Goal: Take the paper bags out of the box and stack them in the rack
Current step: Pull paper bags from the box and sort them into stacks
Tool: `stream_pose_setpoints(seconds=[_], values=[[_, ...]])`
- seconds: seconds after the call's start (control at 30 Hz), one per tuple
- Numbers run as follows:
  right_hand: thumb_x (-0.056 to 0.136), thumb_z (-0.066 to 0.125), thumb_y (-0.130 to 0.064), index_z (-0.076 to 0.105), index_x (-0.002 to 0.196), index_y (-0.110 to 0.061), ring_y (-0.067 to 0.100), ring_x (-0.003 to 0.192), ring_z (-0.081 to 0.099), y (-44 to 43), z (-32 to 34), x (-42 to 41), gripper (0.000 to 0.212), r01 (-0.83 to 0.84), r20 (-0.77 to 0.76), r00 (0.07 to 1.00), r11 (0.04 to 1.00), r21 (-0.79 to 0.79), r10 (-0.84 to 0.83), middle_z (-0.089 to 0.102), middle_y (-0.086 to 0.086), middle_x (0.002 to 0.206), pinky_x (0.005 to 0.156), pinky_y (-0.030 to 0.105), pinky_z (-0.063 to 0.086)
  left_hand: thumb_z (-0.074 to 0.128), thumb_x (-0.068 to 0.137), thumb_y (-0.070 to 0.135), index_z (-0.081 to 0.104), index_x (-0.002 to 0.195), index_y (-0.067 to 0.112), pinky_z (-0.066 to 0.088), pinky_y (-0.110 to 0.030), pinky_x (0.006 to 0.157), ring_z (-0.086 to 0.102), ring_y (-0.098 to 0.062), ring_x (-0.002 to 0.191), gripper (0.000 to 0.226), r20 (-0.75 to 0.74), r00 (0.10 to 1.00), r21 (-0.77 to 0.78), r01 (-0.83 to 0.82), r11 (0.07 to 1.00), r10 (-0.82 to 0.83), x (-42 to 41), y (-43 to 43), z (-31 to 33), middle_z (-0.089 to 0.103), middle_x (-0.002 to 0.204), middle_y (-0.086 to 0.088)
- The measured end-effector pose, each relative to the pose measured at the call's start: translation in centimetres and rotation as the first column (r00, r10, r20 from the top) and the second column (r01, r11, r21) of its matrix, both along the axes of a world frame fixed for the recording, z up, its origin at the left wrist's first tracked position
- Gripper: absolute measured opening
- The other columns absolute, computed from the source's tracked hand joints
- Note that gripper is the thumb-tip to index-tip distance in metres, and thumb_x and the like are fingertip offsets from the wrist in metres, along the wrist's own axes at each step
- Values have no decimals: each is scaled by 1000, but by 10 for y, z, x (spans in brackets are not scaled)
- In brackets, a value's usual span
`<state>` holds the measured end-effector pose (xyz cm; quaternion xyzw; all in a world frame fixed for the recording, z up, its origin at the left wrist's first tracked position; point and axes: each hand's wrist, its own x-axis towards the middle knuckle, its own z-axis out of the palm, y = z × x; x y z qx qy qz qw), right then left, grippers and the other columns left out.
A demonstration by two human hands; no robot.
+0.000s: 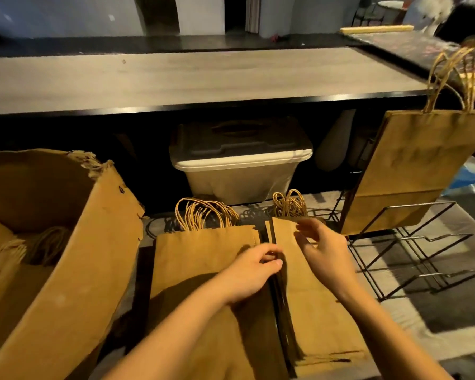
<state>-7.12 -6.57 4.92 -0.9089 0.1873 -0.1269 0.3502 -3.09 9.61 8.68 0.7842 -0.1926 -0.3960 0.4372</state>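
Kraft paper, flat-folded: light, floppy as singles, stiffer as a bundle, slick sheet on sheet, so a loose grab prob. fans out. Left hand has fingers curled over the inner edge of the left stack, apparently pinching it at the gap betw. piles. Right hand hovers, fingers relaxed and spread, holding nothing, just above the right stack. Best hold: clamp a bundle's side edges, not the twine handles beyond the fingertips. Rack sits right of the right fingers w/ one bag standing in it; box is left of the left fingers.
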Motion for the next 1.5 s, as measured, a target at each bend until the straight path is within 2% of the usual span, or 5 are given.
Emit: stream_pose_setpoints(seconds=[0.1, 0.3, 0.83, 1.1, 1.5], values=[[93, 57, -21, 61, 121, -17, 11, 101, 62, 15, 36, 29, 29, -139, 31, 989, 982, -125, 144, 68, -1, 109, 84, 22, 48, 43, 99, 26, 51, 132, 18, 43, -13, 64, 56, -3, 76, 35, 249, 966, 111, 50, 993, -77, 22, 13, 38, 60, 111, 1], [91, 59, -27, 67, 113, -17, 11, 89, 66, 87, 115, 84, 26, -393, 141, 884, 871, -293, 446, 72, -1, 99, 79, 29, 54, 44, 98, 29, 63, 117, 13, 42, -30, 95, 58, -20, 108, 32, 568, 823, 197, -116, 974, -17, 60, 86, 120, 65, 118, -7], [91, 54, -26, 66, 111, -20, 20, 93, 65, 355, 155, 159, 24, -754, -35, 467, 377, -538, 884, 70, 1, 102, 79, 38, 55, 47, 97, 26, 65, 114, 22, 39, -13, 63, 57, -2, 81, 25, 776, 539, 175, -684, 708, 329, 48, 360, 142, 64, 94, 10], [79, 73, -38, 19, 149, -30, 30, 140, 24, 438, 75, 181, 88, -892, -586, 211, -91, -443, 782, 29, 6, 152, 112, 47, 31, 48, 97, 30, 65, 113, 26, 53, -34, 83, 60, -9, 93, 25, 693, 631, 331, -709, 622, 350, 41, 423, 70, 67, 107, 6], [66, 72, -61, -8, 151, -27, 34, 144, -15, 464, -8, 192, 121, -880, -847, 57, -375, -293, 528, -10, 5, 159, 117, 53, -6, 40, 98, 40, 56, 123, 24, 52, -39, 83, 59, -19, 99, 34, 519, 854, 623, -385, 681, 7, 49, 421, 58, 63, 115, -1]])
